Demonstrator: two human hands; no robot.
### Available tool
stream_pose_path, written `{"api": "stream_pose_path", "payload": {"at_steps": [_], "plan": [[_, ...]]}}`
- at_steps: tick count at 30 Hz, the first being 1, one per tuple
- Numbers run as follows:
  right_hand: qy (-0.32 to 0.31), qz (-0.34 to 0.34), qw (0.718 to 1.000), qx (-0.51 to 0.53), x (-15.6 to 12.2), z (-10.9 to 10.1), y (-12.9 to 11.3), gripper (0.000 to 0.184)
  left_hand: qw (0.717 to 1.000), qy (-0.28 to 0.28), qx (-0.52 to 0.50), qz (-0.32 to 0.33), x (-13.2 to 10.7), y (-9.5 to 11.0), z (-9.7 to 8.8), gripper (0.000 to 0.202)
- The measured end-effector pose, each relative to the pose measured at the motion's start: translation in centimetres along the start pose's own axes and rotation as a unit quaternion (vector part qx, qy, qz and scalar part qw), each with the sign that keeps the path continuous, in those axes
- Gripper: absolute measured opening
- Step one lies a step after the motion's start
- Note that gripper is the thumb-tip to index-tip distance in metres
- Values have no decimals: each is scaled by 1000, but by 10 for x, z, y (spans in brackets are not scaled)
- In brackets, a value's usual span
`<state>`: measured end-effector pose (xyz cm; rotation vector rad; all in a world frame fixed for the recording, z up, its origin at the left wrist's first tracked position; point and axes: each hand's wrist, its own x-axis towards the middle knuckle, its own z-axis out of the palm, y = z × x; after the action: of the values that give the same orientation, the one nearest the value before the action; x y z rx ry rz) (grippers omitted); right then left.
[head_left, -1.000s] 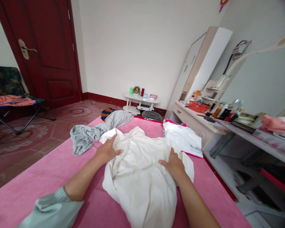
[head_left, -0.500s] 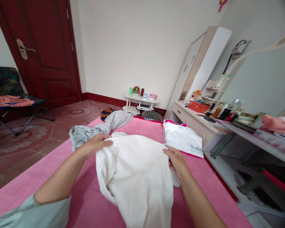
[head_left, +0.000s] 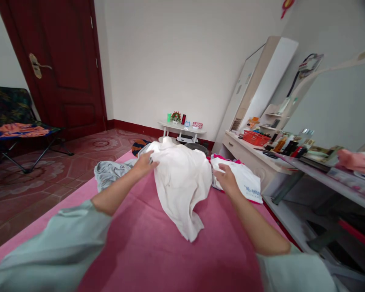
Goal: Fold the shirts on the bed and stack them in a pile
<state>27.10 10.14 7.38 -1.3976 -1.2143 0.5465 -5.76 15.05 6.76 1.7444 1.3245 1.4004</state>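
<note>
A cream white garment (head_left: 180,182) hangs above the pink bed cover (head_left: 146,247), lifted at its top edge. My left hand (head_left: 143,164) is closed on the garment's upper left corner. My right hand (head_left: 224,178) is closed on its upper right edge. The lower part of the garment trails down onto the bed. A crumpled grey garment (head_left: 109,173) lies just left of my left hand. A folded white shirt with blue print (head_left: 242,181) lies right beside my right hand.
A white dresser (head_left: 252,152) with bottles and an orange basket (head_left: 255,138) stands along the bed's right side. A small white table (head_left: 182,130) sits by the far wall. A folding chair (head_left: 15,127) and dark red door (head_left: 61,65) are at the left.
Both hands went from pressing flat on the white garment to gripping its top edge, then lifted it up and away toward the far end of the bed.
</note>
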Motion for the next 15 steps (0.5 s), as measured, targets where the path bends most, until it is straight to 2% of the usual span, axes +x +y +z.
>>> {"api": "stream_pose_path", "payload": {"at_steps": [3, 5, 6, 8, 10, 13, 15], "plan": [[-65, -26, 995, -65, -49, -7, 28, 23, 997, -52, 60, -24, -56, -30, 4, 46], [-152, -49, 976, -147, -84, -11, 38, 31, 987, -123, 99, -33, -93, -40, 6, 34], [-186, -57, 963, -187, -97, -12, 40, 38, 978, -165, 123, -33, -108, -41, 6, 34], [-219, -62, 941, -250, -116, -13, 41, 43, 957, -238, 166, -30, -129, -34, 10, 38], [-224, -62, 927, -295, -123, -11, 40, 37, 943, -282, 177, -26, -140, -20, 17, 36], [-243, -43, 913, -325, -120, -3, 39, 25, 935, -309, 174, -19, -147, 1, 35, 29], [-267, -5, 918, -292, -117, 4, 38, 26, 938, -299, 175, -22, -148, 9, 50, 28]]}}
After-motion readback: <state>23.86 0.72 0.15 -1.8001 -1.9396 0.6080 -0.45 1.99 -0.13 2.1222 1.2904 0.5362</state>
